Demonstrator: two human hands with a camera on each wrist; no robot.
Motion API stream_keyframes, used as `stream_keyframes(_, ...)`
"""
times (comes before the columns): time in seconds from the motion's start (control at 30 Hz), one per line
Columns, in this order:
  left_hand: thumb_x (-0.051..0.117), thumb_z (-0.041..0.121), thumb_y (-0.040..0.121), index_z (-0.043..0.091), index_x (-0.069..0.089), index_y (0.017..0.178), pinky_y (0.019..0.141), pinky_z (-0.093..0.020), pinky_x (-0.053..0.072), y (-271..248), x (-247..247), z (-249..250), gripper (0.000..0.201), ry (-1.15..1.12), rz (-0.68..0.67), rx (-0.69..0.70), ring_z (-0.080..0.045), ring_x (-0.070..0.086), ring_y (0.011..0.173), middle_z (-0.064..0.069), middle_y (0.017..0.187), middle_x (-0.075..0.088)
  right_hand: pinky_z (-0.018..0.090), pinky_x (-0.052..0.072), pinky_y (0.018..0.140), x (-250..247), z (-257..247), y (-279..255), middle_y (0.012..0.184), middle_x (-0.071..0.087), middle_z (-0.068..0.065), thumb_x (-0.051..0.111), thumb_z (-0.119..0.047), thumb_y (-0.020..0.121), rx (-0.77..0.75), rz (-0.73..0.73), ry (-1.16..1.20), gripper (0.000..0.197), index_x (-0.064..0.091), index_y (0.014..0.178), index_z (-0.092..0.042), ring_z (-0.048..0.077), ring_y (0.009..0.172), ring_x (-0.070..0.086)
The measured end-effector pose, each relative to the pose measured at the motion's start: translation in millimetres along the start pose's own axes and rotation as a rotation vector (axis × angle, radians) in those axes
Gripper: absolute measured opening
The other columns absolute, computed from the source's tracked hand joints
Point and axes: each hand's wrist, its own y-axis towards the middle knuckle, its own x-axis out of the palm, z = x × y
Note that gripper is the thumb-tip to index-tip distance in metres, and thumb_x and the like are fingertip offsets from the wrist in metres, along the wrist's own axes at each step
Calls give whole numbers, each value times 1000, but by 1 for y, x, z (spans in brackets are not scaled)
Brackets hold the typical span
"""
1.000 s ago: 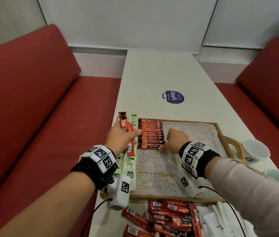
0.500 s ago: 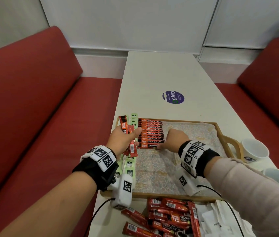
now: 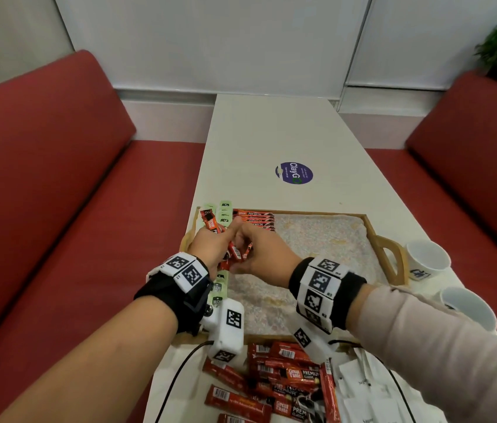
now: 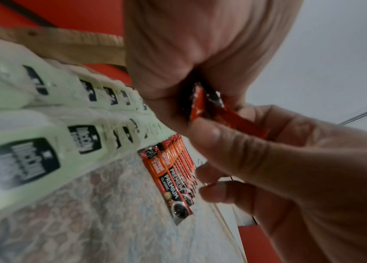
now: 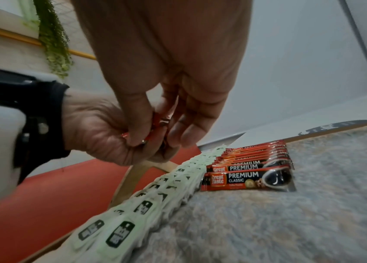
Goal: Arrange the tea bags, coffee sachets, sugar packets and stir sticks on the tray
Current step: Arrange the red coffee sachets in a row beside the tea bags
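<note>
Over the tray's (image 3: 389,253) left edge, the left hand (image 3: 210,247) grips a sachet bundle (image 3: 210,222) while the right hand (image 3: 267,254) pinches one loose — tugging could spill the rest.

The white table (image 3: 259,138) carries a wooden tray (image 3: 389,248), a round purple sticker (image 3: 294,173), two white cups (image 3: 427,259), a loose heap of red coffee sachets (image 3: 283,383) and white sugar packets (image 3: 363,389) at its near end.
</note>
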Motion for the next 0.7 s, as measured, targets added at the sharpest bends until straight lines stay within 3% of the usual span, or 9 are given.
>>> stream_keyframes(0.03,75,67,56,1,65,77,70,-51,55,-1,0,0,70,-18,-10,-9,-23,59,64,-12,66,60,21,38,58,0,1,-1,74,53,-7,78,-11,71,2,31,9,41,40,74,-26,8,62,46)
stream_keyframes(0.13,67,46,83,8,58,67,52,-31,54,-7,2,3,42,-91,-35,-3,-16,59,52,1,51,60,31,51,64,-2,6,-5,83,64,8,71,-9,80,55,140,58,29,44,78,-22,21,70,61)
stream_keyframes(0.23,56,39,93,15,58,77,51,-27,53,-11,3,2,30,-123,-38,24,-13,60,60,0,70,60,28,51,56,-9,13,-6,83,65,12,63,-5,86,170,203,154,26,45,76,-21,20,59,63)
stream_keyframes(0.37,58,28,94,18,54,88,42,-21,50,-5,-1,-4,13,-84,12,81,-10,59,65,1,84,60,32,48,54,-18,22,-6,77,66,10,61,-2,88,291,174,351,22,47,79,-15,21,54,62)
stream_keyframes(0.5,67,21,88,22,54,87,49,-24,46,1,-6,-8,12,-25,39,130,-11,59,66,-1,85,63,29,46,53,-24,25,-8,74,68,8,57,-2,91,327,131,450,18,48,81,-13,20,55,61)
stream_keyframes(0.63,67,16,87,24,55,88,52,-25,47,3,-8,-9,15,54,14,148,-11,60,67,-1,85,64,26,48,56,-29,29,-7,77,68,6,62,-6,90,341,91,371,16,53,80,-15,17,61,64)
stream_keyframes(0.7,66,15,88,23,56,91,52,-25,47,1,-9,-7,14,87,4,167,-10,60,67,-1,87,64,27,52,64,-31,33,-4,82,68,7,70,-15,85,329,81,222,11,59,81,-15,19,71,65)
